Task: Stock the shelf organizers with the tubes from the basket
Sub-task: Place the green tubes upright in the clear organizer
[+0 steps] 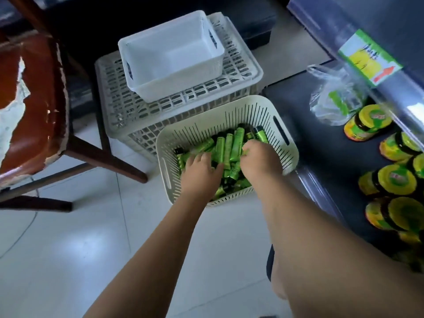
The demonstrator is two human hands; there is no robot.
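Green tubes (pixel 226 150), cream slotted basket (pixel 206 125)

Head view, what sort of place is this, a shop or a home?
Probably a small shop: a shelf lined with identical jars, a basket full of matching green tubes, and an empty bin on a crate.

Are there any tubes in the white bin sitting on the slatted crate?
No, the white bin on the crate shows only its bare inside; the green tubes lie in the basket.
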